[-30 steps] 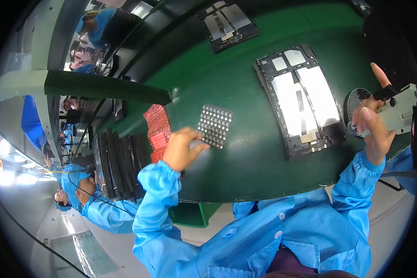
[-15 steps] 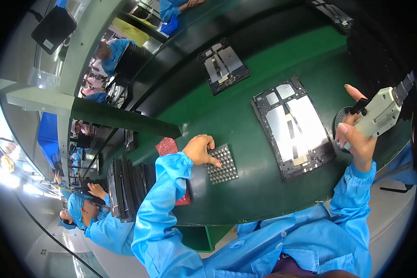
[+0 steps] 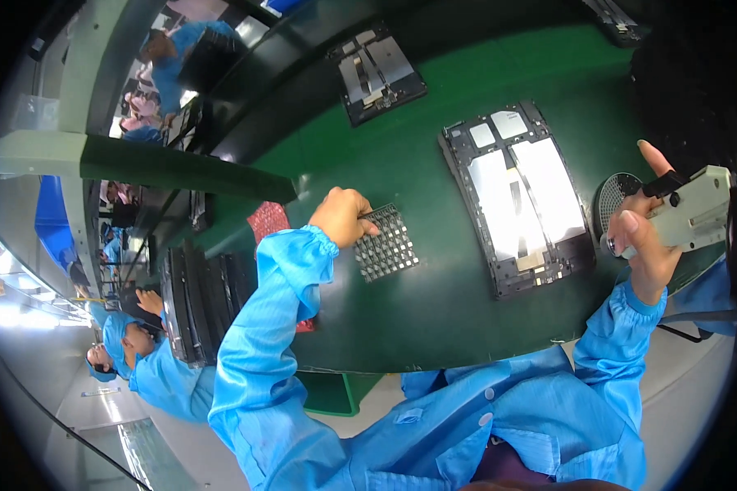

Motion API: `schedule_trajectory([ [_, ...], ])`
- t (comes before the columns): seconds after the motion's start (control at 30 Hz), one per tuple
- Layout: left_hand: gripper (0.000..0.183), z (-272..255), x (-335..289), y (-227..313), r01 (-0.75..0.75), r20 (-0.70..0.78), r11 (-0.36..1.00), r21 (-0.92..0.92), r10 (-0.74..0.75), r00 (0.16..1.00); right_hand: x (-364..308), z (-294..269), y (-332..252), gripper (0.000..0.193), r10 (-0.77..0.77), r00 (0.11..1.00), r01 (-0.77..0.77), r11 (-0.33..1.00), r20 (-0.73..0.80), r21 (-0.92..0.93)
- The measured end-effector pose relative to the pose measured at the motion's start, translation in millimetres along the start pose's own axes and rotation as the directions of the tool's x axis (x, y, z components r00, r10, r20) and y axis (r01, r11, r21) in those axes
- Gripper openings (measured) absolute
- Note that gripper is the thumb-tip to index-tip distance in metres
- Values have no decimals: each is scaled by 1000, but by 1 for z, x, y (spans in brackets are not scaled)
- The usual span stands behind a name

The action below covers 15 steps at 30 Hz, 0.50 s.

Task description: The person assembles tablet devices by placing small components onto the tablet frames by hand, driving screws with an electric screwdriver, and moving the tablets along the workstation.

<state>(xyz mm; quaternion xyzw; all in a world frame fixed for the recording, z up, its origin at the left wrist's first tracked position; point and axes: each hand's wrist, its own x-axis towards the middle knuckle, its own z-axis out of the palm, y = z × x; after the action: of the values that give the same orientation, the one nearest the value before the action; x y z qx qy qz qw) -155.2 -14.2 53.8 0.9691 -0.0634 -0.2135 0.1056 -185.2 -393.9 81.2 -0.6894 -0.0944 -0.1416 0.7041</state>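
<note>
My left hand [image 3: 341, 218] is closed in a pinch on the left edge of a dark tray of small parts [image 3: 391, 247] laid out in a grid of rows. Whether the tray rests flat or is slightly lifted is hard to tell. At the far right, my right hand [image 3: 651, 255] is wrapped round a pale grey electric screwdriver [image 3: 700, 214], its index finger stretched out. Beside that hand is a round perforated dish [image 3: 616, 193], partly covered by the fingers. Between my hands lies an opened tablet-like device [image 3: 562, 176] with silver battery panels, touched by neither hand.
A second opened device [image 3: 395, 65] lies further back; another [image 3: 614, 23] is at the far right corner. Dark panels [image 3: 195, 299] stand stacked at left, near red bubble wrap [image 3: 268, 219]. A green beam [image 3: 188, 168] crosses the left side. A co-worker [image 3: 151, 360] sits beyond the stack.
The whole view has shifted slightly. My left hand keeps its pinch on the tray edge. The screwdriver in my right hand has turned a little, and more of the round dish shows.
</note>
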Motion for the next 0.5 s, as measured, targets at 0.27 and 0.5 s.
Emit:
schedule_trajectory([
  [0.27, 14, 25, -41, 4, -134, -324, 958, 255, 215, 921, -1, 4, 6, 69, -33, 999, 32, 997, -6, -69],
  [0.5, 28, 3, -70, -59, 234, -171, 931, -280, -289, 942, 0, 5, 1, 66, -12, 1000, 13, 999, 21, -53],
])
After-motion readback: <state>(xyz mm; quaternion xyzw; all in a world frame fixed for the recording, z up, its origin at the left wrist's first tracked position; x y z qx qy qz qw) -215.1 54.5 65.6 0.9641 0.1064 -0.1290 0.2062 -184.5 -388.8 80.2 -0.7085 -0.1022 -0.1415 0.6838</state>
